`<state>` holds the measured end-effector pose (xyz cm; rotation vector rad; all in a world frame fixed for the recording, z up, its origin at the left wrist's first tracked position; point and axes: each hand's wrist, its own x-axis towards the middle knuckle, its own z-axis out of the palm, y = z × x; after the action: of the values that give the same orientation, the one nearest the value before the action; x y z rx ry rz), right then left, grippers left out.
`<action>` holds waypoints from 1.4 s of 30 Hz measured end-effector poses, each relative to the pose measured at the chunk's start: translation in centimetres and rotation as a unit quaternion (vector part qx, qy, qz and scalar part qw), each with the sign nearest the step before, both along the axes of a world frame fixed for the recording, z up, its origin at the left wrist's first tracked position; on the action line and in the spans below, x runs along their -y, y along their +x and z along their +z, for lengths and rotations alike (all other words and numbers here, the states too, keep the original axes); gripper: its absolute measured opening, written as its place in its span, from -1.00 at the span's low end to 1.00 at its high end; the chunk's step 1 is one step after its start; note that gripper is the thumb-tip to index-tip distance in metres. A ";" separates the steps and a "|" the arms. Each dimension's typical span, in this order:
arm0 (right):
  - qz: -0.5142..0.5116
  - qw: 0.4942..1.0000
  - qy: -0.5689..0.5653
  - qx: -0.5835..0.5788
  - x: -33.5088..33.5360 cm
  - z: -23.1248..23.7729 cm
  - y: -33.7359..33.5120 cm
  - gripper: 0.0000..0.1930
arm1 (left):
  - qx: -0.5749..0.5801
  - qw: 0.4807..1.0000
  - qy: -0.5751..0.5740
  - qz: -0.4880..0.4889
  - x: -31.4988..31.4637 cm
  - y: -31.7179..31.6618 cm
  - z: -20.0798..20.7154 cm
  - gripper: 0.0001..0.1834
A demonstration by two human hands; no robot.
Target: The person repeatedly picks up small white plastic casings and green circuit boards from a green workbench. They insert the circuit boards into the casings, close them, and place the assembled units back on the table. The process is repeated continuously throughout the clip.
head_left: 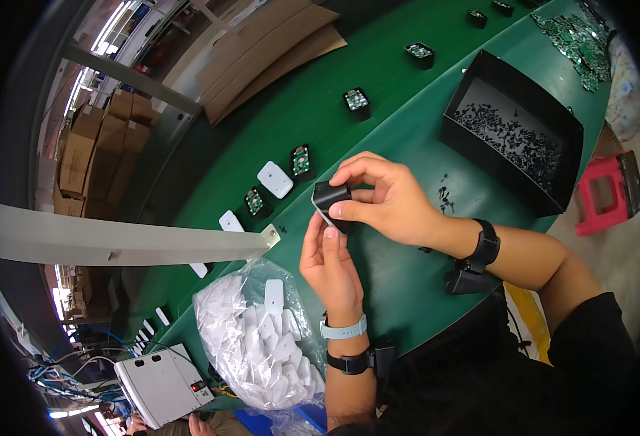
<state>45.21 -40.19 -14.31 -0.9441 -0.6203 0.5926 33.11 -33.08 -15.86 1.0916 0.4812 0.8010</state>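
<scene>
Between both hands is a small black plastic case with a thin white cover plate along its left side. My right hand grips the case from the right, thumb below and fingers curled over the top. From underneath, my left hand pinches the lower end, its fingers against the white plate. Whether the plate sits fully on the case cannot be made out. Just beyond, on the green belt, stand open black cases with circuit boards and a loose white cover plate.
A clear bag of white cover plates lies by my left forearm. To the right stands a black bin with small black parts, some also loose on the table. A metal bar crosses at left. Circuit boards are piled far right, a pink stool below.
</scene>
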 end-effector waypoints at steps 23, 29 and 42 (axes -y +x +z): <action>0.055 0.998 -0.024 -0.012 0.3 -0.2 0.3 -0.71 | -0.033 0.995 0.091 0.005 -1.0 -1.0 -1.0 -0.66; 0.057 0.998 -0.007 0.011 0.3 -0.4 0.3 -0.72 | 0.005 0.993 0.120 0.001 -1.0 -1.1 -1.1 -0.69; 0.043 0.988 -0.116 0.089 -0.6 0.2 -0.8 -0.57 | -0.122 0.879 0.433 0.157 -0.6 -0.8 0.1 -0.37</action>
<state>44.41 -39.57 -14.16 -1.2015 -0.7652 0.6723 32.32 -32.51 -15.78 1.9983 0.5287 1.2246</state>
